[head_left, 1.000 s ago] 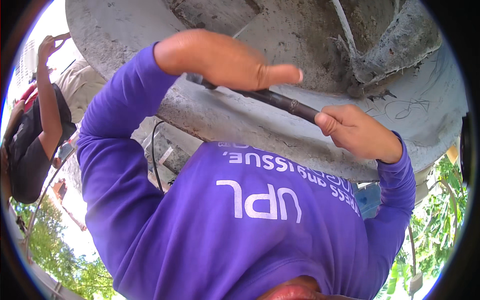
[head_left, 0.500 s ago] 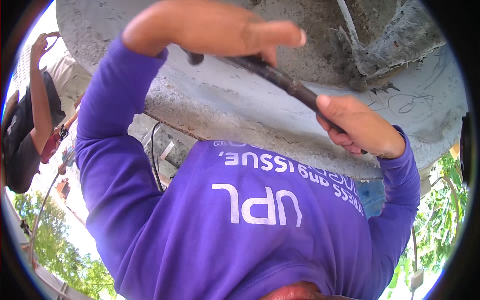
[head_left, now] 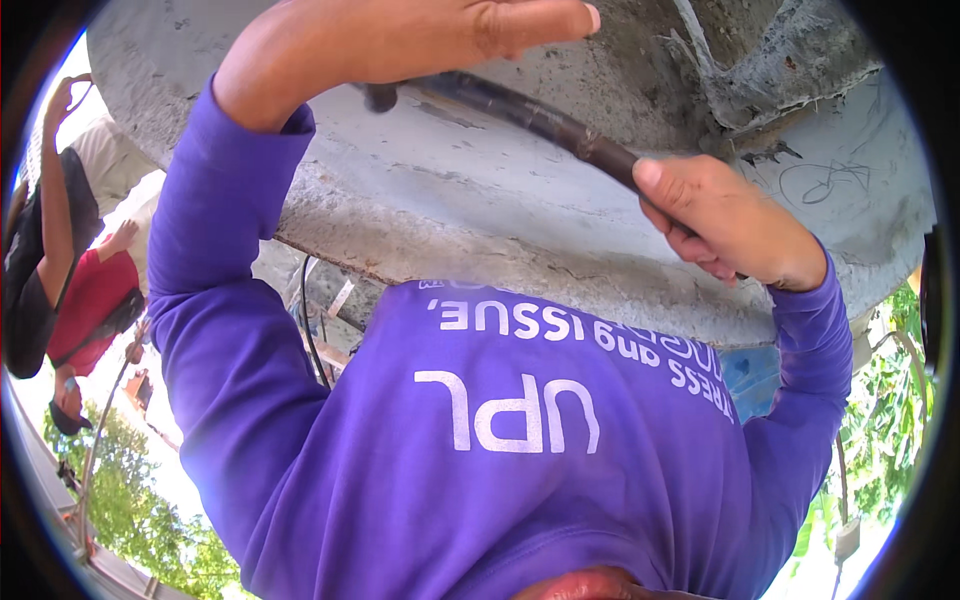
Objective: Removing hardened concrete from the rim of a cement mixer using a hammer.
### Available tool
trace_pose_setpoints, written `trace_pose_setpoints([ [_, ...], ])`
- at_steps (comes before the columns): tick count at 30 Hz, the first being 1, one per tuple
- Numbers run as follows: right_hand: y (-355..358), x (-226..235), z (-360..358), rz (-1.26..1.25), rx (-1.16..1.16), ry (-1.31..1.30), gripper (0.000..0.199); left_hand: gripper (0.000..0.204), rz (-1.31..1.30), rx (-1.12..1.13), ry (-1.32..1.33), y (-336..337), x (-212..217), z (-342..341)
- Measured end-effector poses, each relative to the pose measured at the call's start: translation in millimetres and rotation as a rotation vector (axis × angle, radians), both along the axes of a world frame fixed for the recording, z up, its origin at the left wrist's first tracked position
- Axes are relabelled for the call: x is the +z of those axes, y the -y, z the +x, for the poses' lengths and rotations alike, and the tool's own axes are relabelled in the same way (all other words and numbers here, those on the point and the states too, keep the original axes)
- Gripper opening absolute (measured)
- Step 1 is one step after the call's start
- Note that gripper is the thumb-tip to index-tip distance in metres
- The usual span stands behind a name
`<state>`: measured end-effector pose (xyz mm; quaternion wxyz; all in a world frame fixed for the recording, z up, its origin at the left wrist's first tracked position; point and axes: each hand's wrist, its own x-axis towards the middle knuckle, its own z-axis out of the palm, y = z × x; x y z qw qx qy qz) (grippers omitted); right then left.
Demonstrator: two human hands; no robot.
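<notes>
- The left hand [head_left: 420, 40] sits at twelve o'clock in the view, fingers curled over the upper end of a dark metal rod [head_left: 540, 122], thumb stretched out toward one o'clock.
- The right hand [head_left: 725, 222] lies at about two o'clock, closed in a fist round the lower end of the same rod.
- The rod slants from eleven o'clock down toward three o'clock, close against a rough grey concrete slab [head_left: 480, 215] that fills the upper half.
- Both purple sleeves [head_left: 215, 330] join a purple shirt with white lettering across the centre.
- At nine o'clock, well apart, another person in a red top [head_left: 85, 300] shows beside green trees [head_left: 130, 500].
</notes>
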<state>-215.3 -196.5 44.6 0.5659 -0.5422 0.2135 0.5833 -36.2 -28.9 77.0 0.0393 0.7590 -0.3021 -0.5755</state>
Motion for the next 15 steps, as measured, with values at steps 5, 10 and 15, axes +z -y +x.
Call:
trace_pose_setpoints([
  [5,3,-9,-2,-0.142,-0.066,0.094,0.053,0.07,-0.3,-0.226,0.276,-26,-54,17],
  [10,2,-9,3,-0.082,-0.046,-0.008,0.053,0.059,-0.389,-0.359,0.628,-32,-88,7],
  [15,4,-11,2,-0.119,-0.015,0.068,0.052,0.057,-0.545,-0.348,0.772,-22,-79,10],
])
